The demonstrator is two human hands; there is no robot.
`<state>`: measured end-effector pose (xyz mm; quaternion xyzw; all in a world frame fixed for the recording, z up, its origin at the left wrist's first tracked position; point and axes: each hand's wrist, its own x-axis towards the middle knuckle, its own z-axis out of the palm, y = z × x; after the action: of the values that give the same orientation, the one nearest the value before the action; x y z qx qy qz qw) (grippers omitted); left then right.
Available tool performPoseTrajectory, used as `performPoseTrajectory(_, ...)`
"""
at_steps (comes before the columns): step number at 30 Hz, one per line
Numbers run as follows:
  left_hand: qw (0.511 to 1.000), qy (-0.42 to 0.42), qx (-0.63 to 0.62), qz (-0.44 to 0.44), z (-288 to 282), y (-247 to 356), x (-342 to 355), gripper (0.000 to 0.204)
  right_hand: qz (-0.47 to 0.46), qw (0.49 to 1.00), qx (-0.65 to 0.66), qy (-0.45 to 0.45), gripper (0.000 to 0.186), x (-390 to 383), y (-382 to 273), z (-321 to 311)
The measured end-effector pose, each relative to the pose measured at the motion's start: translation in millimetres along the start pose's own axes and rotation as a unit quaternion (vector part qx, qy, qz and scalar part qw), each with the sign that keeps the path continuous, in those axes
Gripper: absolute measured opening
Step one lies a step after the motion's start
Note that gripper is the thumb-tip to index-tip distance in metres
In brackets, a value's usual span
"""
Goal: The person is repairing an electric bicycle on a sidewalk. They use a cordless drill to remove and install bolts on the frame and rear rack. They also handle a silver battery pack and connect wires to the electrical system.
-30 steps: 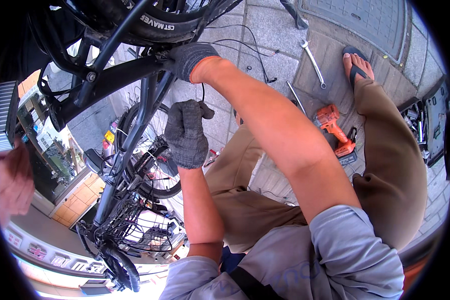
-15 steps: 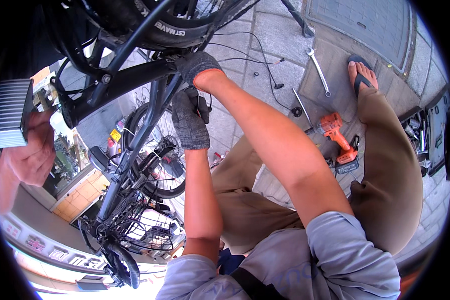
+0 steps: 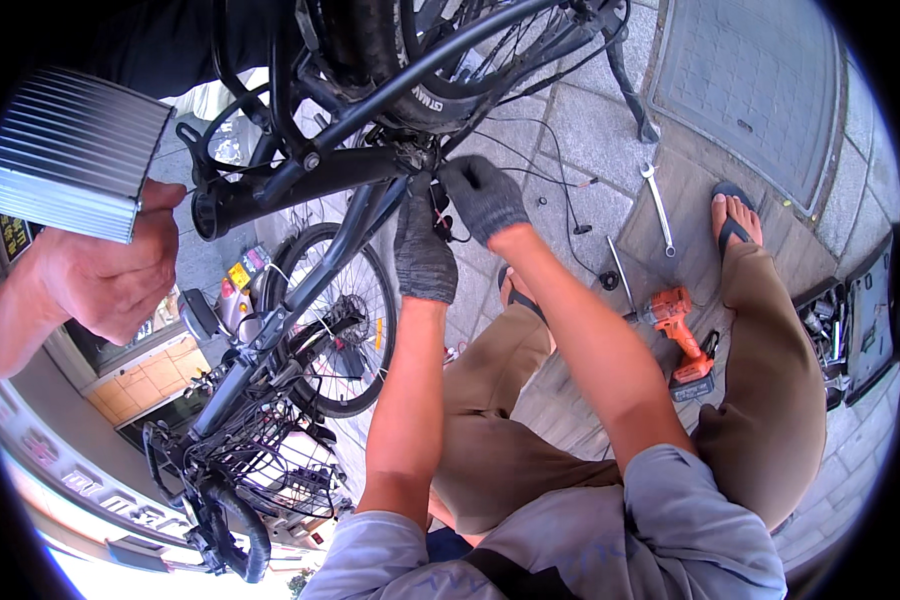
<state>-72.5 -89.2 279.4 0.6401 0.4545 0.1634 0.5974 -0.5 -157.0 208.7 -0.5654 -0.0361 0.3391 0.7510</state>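
Note:
Both my hands wear dark grey knit gloves and work close together under the dark bicycle frame (image 3: 290, 178), beside the tire (image 3: 370, 85). My left hand (image 3: 425, 250) is closed around a thin black cable (image 3: 457, 238), its fingertips up against the frame joint. A small red and white bit shows by its fingers. Just right of it, my right hand (image 3: 485, 198) has its fingers curled in a pinch at the same joint; what they hold is hidden. At the left, another person's bare hand (image 3: 120, 270) grips a ribbed silver metal box (image 3: 80, 150).
An orange cordless power tool (image 3: 675, 325), a combination wrench (image 3: 658, 210) and a thin rod (image 3: 620, 270) lie on the paving. Loose black cables (image 3: 570, 205) trail behind my hands. An open toolbox (image 3: 830, 335) sits at the right. The front wheel (image 3: 340, 330) and wire basket (image 3: 280, 465) are left.
My right hand has shifted from above my left hand to its right side, fingers now curled at the joint. The silver box and its holder's hand appear farther right as the view shifted.

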Motion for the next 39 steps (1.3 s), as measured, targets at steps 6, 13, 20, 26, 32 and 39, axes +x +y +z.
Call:
performPoseTrajectory(6, 0.995, -0.08, -0.052, 0.022, -3.0, -20.3, 9.2, 0.039, 0.072, 0.985, 0.143, -0.061, 0.036, -22.9, 4.0, 1.1)
performPoseTrajectory(13, 0.997, 0.025, 0.075, 0.01, -3.2, -3.8, 11.0, 0.029, -0.006, 0.99, -0.083, -0.117, 0.036, 6.8, -14.1, -26.0)
performPoseTrajectory(20, 0.978, 0.069, 0.189, 0.053, 49.7, 3.4, 6.5, 0.049, 0.023, 0.99, 0.122, -0.063, 0.033, 36.2, -22.1, -47.4)
performPoseTrajectory(26, 0.993, 0.095, 0.055, 0.045, 55.9, -11.2, 36.6, 0.049, 0.073, 0.965, 0.192, -0.161, 0.035, 40.7, -28.4, -63.9)
performPoseTrajectory(32, 0.997, 0.074, 0.011, 0.03, 49.8, -12.4, 30.1, 0.062, -0.003, 0.979, 0.081, -0.185, 0.032, 41.2, -37.7, -68.5)
performPoseTrajectory(39, 0.994, 0.012, -0.082, 0.065, 52.0, -21.1, 16.5, 0.072, 0.038, 0.975, 0.064, -0.209, 0.031, 46.3, -38.3, -69.9)
